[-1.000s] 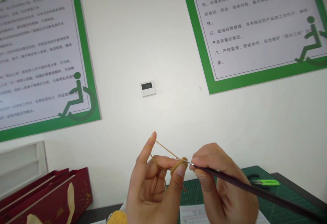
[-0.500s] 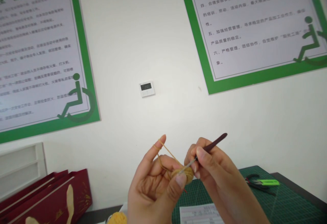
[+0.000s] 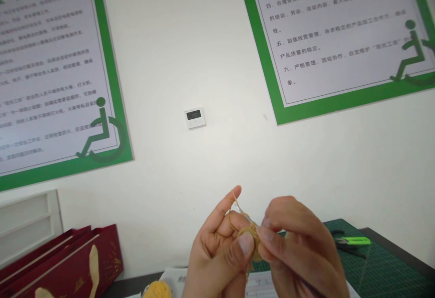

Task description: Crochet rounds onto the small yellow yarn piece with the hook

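My left hand [image 3: 220, 252] pinches a small mustard-yellow crochet piece [image 3: 249, 239] between thumb and fingers. A strand of yarn [image 3: 234, 205] runs from the piece up over my raised index finger. My right hand [image 3: 299, 248] is closed right beside the piece, fingertips touching it. Only the thin metal tip of the crochet hook [image 3: 245, 215] shows, lying across the yarn; its dark handle is hidden in my right hand. A ball of yellow yarn [image 3: 157, 290] sits at the bottom edge, below my left hand.
A green cutting mat [image 3: 374, 271] covers the dark table on the right, with green-handled snips [image 3: 355, 241] and black pliers on it. White papers [image 3: 258, 284] lie under my hands. Red gift boxes [image 3: 68, 261] stand at the left. Posters and a thermostat [image 3: 195, 117] hang on the wall.
Both hands drifted right and came closer together. The hook's dark handle, which stuck out up-right half a second ago, is now hidden in my right hand, with the tip pushed through by the yarn.
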`<state>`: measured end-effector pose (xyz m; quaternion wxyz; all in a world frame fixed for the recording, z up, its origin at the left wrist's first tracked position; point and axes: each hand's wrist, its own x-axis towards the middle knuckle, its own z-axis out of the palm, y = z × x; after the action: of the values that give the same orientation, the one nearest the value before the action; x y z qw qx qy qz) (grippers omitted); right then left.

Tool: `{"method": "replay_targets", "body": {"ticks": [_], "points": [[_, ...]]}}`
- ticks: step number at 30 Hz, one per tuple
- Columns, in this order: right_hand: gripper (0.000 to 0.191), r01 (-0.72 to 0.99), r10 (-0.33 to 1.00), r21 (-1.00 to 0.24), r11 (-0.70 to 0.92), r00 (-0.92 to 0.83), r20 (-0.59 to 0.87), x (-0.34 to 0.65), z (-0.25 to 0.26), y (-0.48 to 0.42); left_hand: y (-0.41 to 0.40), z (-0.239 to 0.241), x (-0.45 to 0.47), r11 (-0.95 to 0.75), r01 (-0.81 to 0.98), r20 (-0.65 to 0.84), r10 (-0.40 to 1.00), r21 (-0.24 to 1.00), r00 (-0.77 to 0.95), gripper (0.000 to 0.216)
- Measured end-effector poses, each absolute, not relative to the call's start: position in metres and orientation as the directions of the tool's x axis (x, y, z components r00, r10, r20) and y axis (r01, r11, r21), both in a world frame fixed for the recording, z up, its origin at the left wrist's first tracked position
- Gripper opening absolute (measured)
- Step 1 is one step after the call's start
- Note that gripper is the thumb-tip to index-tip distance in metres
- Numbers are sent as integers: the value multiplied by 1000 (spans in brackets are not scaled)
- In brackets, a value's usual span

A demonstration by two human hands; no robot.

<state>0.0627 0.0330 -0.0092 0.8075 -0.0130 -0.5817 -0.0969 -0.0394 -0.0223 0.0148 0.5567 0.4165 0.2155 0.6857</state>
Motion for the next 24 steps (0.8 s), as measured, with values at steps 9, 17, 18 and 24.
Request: {"method": "replay_targets", "body": {"ticks": [9,17,18,24], "points": [[17,-655,579,-335,678,194,792,64,-18,37,-15,13,-51,-359,-544,430,903,758,4,60],[29,-785,726,-503,362,-101,680,69,-3,35,-12,10,-46,-562,-402,556,819,723,-144,50],[27,-761,710,-499,414,-73,701,68,-4,35,-12,10,-44,-606,-373,587,790,703,-177,48],[14,-597,573,-430,678,62,817,66,-12,38,-12,13,-34,-669,-337,614,743,663,-267,44]]}}
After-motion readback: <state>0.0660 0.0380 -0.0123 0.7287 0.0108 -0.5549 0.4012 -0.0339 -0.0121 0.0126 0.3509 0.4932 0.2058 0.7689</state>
